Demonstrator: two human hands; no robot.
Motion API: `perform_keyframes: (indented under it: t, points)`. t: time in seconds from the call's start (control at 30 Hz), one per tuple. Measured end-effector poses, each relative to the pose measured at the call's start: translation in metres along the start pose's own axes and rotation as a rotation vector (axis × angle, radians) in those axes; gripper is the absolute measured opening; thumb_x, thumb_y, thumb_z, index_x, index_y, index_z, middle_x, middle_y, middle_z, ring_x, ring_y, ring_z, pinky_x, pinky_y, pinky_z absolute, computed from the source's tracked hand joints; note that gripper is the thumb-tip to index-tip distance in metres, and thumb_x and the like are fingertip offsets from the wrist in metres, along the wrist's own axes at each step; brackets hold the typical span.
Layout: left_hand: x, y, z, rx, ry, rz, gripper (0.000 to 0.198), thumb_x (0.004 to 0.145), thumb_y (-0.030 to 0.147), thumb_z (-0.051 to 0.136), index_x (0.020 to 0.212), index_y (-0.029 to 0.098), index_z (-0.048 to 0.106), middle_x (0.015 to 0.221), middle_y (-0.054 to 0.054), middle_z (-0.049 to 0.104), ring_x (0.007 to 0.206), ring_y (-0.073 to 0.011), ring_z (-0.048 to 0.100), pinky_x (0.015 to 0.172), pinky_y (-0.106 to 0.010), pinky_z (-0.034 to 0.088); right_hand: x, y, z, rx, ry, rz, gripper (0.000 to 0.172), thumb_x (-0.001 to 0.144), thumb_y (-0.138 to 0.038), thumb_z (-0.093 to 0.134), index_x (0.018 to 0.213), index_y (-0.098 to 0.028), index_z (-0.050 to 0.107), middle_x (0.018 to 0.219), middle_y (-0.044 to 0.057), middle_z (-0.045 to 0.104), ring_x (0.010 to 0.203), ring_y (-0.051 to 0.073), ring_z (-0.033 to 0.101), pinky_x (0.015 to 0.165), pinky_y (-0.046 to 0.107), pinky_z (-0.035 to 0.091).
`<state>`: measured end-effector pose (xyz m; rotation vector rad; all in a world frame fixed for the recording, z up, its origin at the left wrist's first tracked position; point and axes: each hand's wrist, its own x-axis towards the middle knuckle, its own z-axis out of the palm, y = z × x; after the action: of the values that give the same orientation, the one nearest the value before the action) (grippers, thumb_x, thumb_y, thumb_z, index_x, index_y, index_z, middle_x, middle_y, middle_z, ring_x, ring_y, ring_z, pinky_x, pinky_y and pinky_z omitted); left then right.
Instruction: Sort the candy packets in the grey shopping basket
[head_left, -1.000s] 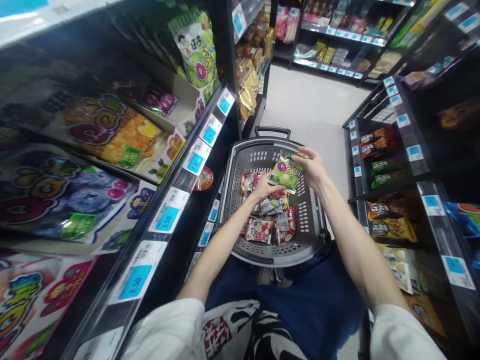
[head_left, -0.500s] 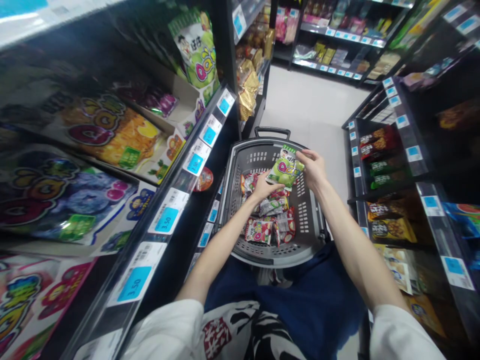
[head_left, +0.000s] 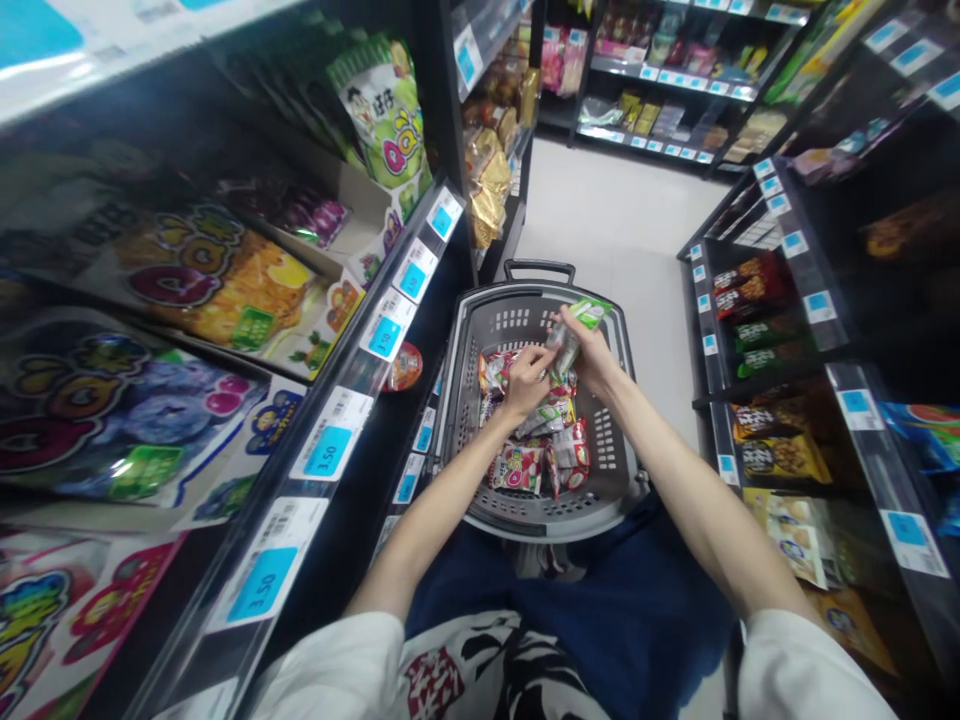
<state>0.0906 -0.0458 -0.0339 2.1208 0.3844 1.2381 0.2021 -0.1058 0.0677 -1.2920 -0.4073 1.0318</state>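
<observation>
A small green bag of gummy candy is above the shopping basket, turned so that its silvery back faces up. My right hand is closed around the right side of the bag. My left hand has its fingers curled, with the fingertips at the bag's left edge. Below both hands, the grey plastic basket contains several candy bags, among them a red and white one and another red one.
On the left, a shelf with price tags bears boxes of gummy bags, including green ones, a pineapple one and a blueberry one. Snack shelves line the right side. Pale floor stretches ahead to a back shelf.
The green gummy bag has been turned over from its printed front to its back. My left hand has dropped slightly, and its fingers are now curled at the bag's edge.
</observation>
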Motion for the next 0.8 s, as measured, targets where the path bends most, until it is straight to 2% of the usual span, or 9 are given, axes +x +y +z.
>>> perform_keyframes:
  t: [0.1,0.2,0.33,0.47,0.57,0.67,0.8]
  points:
    - [-0.0008,-0.0001,0.0007,-0.015,-0.035,0.032,0.030,0.097,0.023,0.054,0.118,0.024,0.076,0.082,-0.004,0.067,0.082,-0.0162,0.059,0.085,-0.032,0.049,0.0017,-0.0062,-0.0014,0.135,-0.034,0.004,0.060,0.067,-0.075,0.076,0.097,-0.023,0.067,0.081,0.003,0.069,0.081,0.022,0.067,0.073,0.037,0.059]
    - [-0.0008,0.0007,0.0006,-0.085,-0.087,0.013,0.029,0.099,0.032,0.053,0.112,0.026,0.078,0.078,-0.005,0.067,0.081,-0.0181,0.059,0.084,-0.035,0.049,0.0033,-0.0098,-0.0049,0.154,-0.016,0.009,0.060,0.075,-0.077,0.065,0.100,-0.023,0.068,0.080,0.005,0.071,0.084,0.024,0.069,0.072,0.038,0.060]
    - [-0.0006,0.0007,0.0011,-0.140,-0.097,-0.029,0.027,0.098,0.036,0.056,0.110,0.028,0.079,0.077,-0.005,0.067,0.078,-0.0180,0.058,0.082,-0.035,0.048,0.0040,-0.0100,-0.0060,0.140,0.011,0.023,0.057,0.077,-0.074,0.063,0.101,-0.022,0.068,0.081,0.005,0.072,0.085,0.023,0.070,0.073,0.037,0.060]
    - [0.0009,0.0011,0.0023,-0.150,-0.041,-0.035,0.025,0.097,0.033,0.057,0.107,0.028,0.080,0.075,-0.005,0.066,0.075,-0.0169,0.057,0.077,-0.033,0.046,0.0040,-0.0089,-0.0046,0.170,0.014,-0.002,0.051,0.075,-0.069,0.068,0.095,-0.022,0.067,0.082,0.005,0.072,0.084,0.023,0.071,0.074,0.038,0.061]
    - [0.0021,0.0011,0.0030,-0.143,-0.008,-0.019,0.025,0.096,0.031,0.058,0.106,0.029,0.081,0.074,-0.004,0.066,0.073,-0.0162,0.057,0.076,-0.032,0.045,0.0038,-0.0082,-0.0035,0.195,0.002,-0.014,0.045,0.072,-0.063,0.074,0.089,-0.022,0.067,0.080,0.004,0.072,0.082,0.024,0.072,0.074,0.038,0.062]
    - [0.0020,-0.0005,0.0036,-0.136,-0.028,-0.031,0.025,0.096,0.033,0.058,0.105,0.028,0.080,0.074,-0.004,0.065,0.074,-0.0161,0.057,0.076,-0.032,0.045,0.0046,-0.0075,-0.0038,0.176,0.024,-0.034,0.038,0.066,-0.050,0.082,0.083,-0.021,0.065,0.077,0.003,0.072,0.080,0.024,0.071,0.074,0.038,0.062]
    - [-0.0005,-0.0039,0.0039,-0.144,-0.094,-0.024,0.026,0.096,0.032,0.057,0.107,0.027,0.080,0.075,-0.005,0.066,0.076,-0.0169,0.057,0.078,-0.033,0.046,0.0087,-0.0049,-0.0082,0.075,0.215,-0.140,0.028,0.063,-0.028,0.085,0.079,-0.019,0.064,0.074,0.000,0.072,0.075,0.021,0.071,0.075,0.035,0.061]
